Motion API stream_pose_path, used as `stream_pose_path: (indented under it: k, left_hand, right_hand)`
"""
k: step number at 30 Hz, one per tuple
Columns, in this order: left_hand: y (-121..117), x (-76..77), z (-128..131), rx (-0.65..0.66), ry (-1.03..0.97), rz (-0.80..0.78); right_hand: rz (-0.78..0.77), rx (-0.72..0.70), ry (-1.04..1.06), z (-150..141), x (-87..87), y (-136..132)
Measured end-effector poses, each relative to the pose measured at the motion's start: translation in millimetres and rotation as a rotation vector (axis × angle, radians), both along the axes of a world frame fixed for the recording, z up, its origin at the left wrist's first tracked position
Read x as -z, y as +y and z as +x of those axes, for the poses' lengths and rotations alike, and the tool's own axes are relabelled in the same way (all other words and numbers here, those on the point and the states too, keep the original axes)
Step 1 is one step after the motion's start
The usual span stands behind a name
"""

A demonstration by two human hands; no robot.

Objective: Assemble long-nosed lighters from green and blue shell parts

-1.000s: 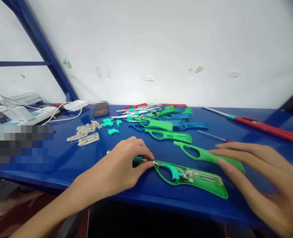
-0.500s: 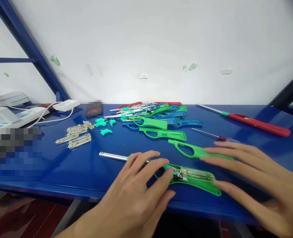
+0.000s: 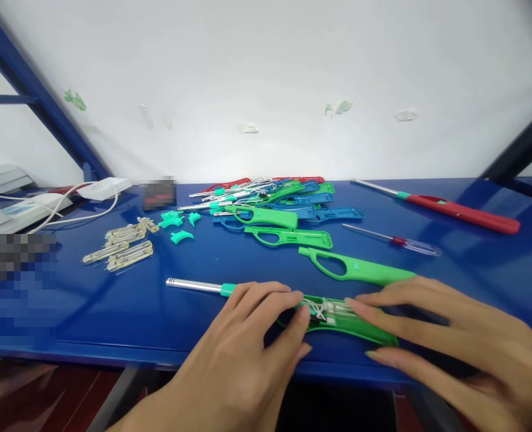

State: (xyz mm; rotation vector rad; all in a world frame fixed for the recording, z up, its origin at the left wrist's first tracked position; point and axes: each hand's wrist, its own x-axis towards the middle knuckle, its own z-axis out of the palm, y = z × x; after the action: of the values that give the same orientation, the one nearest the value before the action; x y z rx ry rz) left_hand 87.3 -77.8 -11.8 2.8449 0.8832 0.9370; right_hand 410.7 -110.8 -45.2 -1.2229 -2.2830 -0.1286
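A green long-nosed gas lighter (image 3: pixel 356 330) lies with its inside exposed near the front edge of the table, its metal tube (image 3: pixel 194 285) pointing left. In its handle show white wires and a clear fuel tank (image 3: pixel 338 308). Curled over its middle, my left hand (image 3: pixel 243 348) presses thumb and fingers around the trigger part, partly hiding it. My right hand (image 3: pixel 450 336) closes on the handle's right end, fingertips on the tank and thumb by the near edge. Just behind lies a separate green handle shell (image 3: pixel 365 270).
Behind are a pile of lighter parts (image 3: pixel 266 207), turquoise triggers (image 3: pixel 182 237) and several clear fuel tanks (image 3: pixel 128 255). A screwdriver (image 3: pixel 399 241) and a red lighter (image 3: pixel 464 213) lie at the right. White cables and a power strip (image 3: pixel 104 187) are at the left.
My right hand has moved left off the green handle shell, its fingers coming down onto the open lighter's tank. My left hand keeps its hold. The view has shifted slightly.
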Motion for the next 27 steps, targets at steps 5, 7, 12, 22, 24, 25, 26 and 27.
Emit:
stream_pose_path:
  k: [5,7,12,22,24,25,26,27]
  left_hand:
    - [2.3,0.3,-1.6,0.036,-0.034,0.002]
    - [3.9,3.1,-1.8,0.042,-0.04,0.009]
    - [8.1,5.9,-1.9,0.065,-0.057,-0.026]
    - [4.7,6.5,-2.0,0.049,-0.13,0.063]
    - [5.5,7.8,-1.3,0.035,-0.127,0.057]
    - [6.0,8.8,-1.0,0.028,-0.125,0.053]
    - [6.4,10.0,-0.8,0.024,-0.127,0.051]
    - [6.8,11.5,-0.7,0.024,-0.134,0.055]
  right_hand:
    - [-0.031,-0.001,0.006,0.4,3.3,0.4]
    - [-0.041,0.009,0.017,0.4,4.5,0.8]
    - [-0.022,0.007,0.092,-4.3,4.0,3.1]
    - [-0.023,0.036,0.11,-8.0,3.2,4.1]
    - [-0.014,0.033,0.108,-8.1,3.1,4.3]
    - [-0.005,0.026,0.103,-8.3,3.0,4.3]
    - [0.006,0.02,0.099,-8.5,3.1,4.2]
    - [0.013,0.015,0.091,-8.6,3.6,4.0]
